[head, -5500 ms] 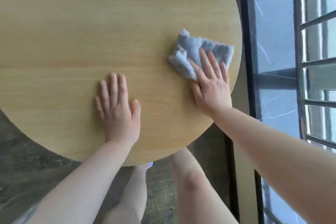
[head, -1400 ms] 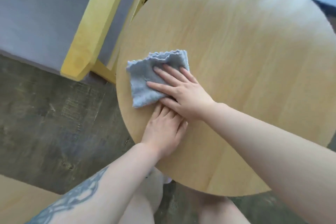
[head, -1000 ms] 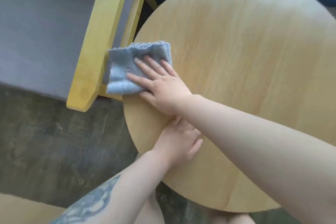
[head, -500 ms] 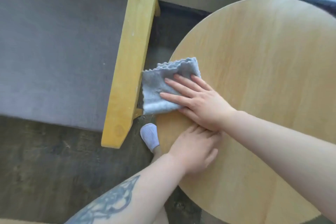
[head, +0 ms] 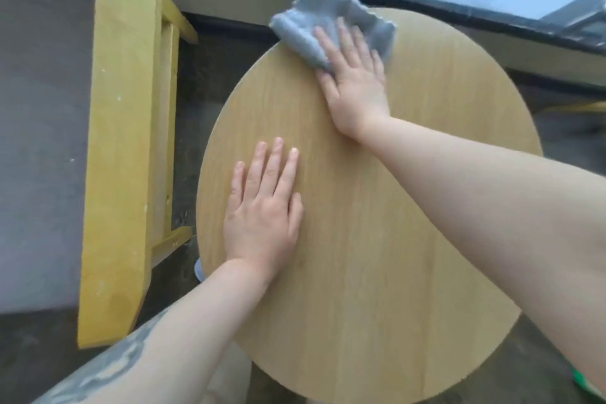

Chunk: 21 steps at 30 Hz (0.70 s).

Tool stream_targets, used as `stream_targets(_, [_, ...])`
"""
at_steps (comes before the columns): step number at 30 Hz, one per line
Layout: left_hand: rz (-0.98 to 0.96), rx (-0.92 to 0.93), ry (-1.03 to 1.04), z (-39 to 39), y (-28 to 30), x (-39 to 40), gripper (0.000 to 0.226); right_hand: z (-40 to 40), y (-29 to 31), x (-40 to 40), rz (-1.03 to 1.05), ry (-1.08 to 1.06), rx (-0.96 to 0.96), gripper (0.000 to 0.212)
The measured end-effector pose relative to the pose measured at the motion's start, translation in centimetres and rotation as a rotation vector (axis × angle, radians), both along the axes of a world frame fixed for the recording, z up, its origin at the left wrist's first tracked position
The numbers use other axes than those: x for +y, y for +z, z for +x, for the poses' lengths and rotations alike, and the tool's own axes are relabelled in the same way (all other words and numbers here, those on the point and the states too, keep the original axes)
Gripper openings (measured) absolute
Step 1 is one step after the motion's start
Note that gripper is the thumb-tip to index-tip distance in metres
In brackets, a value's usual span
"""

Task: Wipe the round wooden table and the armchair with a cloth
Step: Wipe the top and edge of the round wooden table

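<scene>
Wooden and round, the table [head: 377, 239] stands just beside the armchair [head: 118, 141], which has a yellow wooden arm and a grey seat. The right hand [head: 355, 82] lies flat with spread fingers on the grey cloth [head: 314, 20], pressing it at the far edge of the table; part of the cloth hangs over the edge. The left hand [head: 262, 210] rests open, palm down, near the table's left edge and holds nothing.

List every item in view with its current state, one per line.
cloth: crumpled, pressed at the table's far edge, partly overhanging.
right hand: flat, fingers spread on the cloth.
left hand: flat on bare tabletop, empty.
round wooden table: bare apart from hands and cloth.
armchair: untouched, beside the table.
</scene>
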<state>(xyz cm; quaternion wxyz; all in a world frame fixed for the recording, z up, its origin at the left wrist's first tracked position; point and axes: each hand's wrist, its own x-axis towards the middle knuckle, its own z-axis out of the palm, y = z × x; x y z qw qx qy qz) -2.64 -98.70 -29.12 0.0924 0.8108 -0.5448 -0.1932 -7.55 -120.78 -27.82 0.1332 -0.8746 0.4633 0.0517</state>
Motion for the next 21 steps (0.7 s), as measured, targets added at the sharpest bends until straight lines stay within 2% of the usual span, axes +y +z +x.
stream_targets(1, [0.012, -0.005, 0.012, -0.2, 0.1, 0.0, 0.059, -1.5, -0.1, -1.1, -0.016, -0.314, 0.016, 0.054])
stream_targets(2, [0.03, -0.014, 0.026, -0.4, 0.1, -0.1, 0.059, -2.7, -0.2, -1.0, -0.025, -0.527, 0.049, 0.055])
stream_targets(3, [0.046, -0.022, 0.039, -0.6, 0.0, -0.3, 0.059, -3.1, -0.3, 0.0, -0.041, -0.569, 0.095, 0.055])
stream_targets(4, [0.06, -0.03, 0.047, -0.8, 0.0, -0.6, 0.06, -3.1, -0.3, 1.2, -0.054, -0.449, 0.105, 0.055])
stream_targets(7, [0.073, -0.038, 0.05, -1.1, 0.2, -1.1, 0.061, -2.5, 0.7, 0.3, 0.084, 0.179, 0.02, 0.054])
stream_targets(8, [0.072, -0.036, 0.046, -1.0, 0.2, -1.0, 0.061, -2.7, 1.0, -1.3, 0.083, 0.195, 0.022, 0.054])
stream_targets(9, [0.072, -0.031, 0.043, -0.9, 0.4, -0.9, 0.061, -3.6, 0.7, -3.1, 0.054, 0.05, 0.021, 0.054])
stream_targets(11, [0.057, -0.014, 0.049, -1.1, 0.7, -0.8, 0.061, -6.7, -0.2, -4.5, -0.013, -0.5, 0.025, 0.055])
stream_targets(12, [0.039, 0.002, 0.051, -1.4, 0.7, -1.2, 0.061, -8.0, -0.6, -3.5, -0.029, -0.702, 0.06, 0.055])
stream_targets(13, [0.021, 0.017, 0.044, -2.0, 0.7, -2.0, 0.062, -8.4, -0.7, -1.5, -0.051, -0.726, 0.099, 0.055])
stream_targets(14, [0.001, 0.026, 0.031, -2.8, 0.5, -3.3, 0.063, -8.3, -0.8, 0.4, -0.075, -0.581, 0.098, 0.055])
stream_targets(17, [-0.018, -0.006, 0.084, -5.2, 0.3, -7.2, 0.065, -7.7, 0.1, 0.9, 0.051, 0.205, 0.029, 0.054])
stream_targets(18, [0.002, -0.009, 0.114, -5.7, 0.2, -8.1, 0.066, -8.2, 0.4, -0.8, 0.058, 0.26, 0.045, 0.053])
stream_targets(19, [0.022, -0.009, 0.128, -6.1, 0.0, -8.7, 0.067, -9.3, 0.3, -2.5, 0.034, 0.126, 0.06, 0.053])
stream_targets(21, [0.036, -0.023, 0.108, -6.4, -0.2, -8.6, 0.066, -12.9, -0.3, -3.9, -0.042, -0.451, 0.054, 0.054])
